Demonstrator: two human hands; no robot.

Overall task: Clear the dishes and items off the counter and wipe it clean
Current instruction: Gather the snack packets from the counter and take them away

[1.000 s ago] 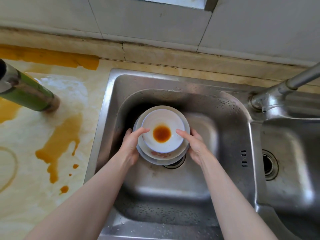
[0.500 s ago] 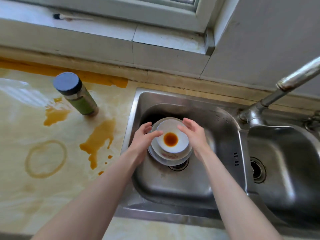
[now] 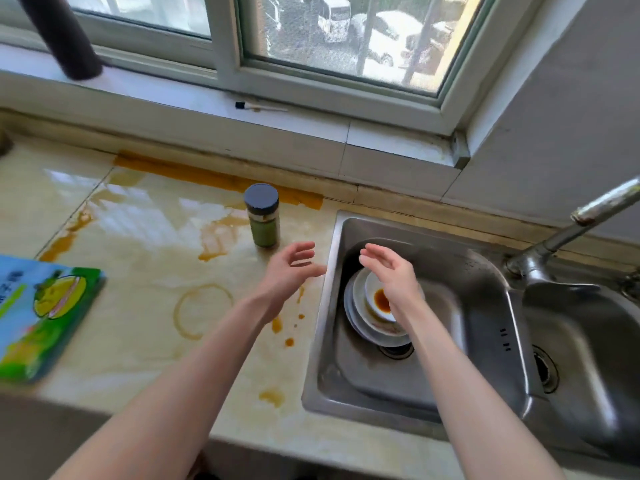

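Your left hand (image 3: 291,271) and right hand (image 3: 391,275) have lifted off the stack of white plates and sauce-stained bowl (image 3: 363,323) in the steel sink (image 3: 329,323). Both hover empty, fingers loosely spread. Next, grip the dark-lidded green jar (image 3: 262,216) beyond your left hand around its body.

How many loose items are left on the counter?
2: the green bottle stands near the sink, the green packet lies at the left edge. More may be out of frame.

Green bottle (image 3: 262,216) upright beside sink (image 3: 450,403).
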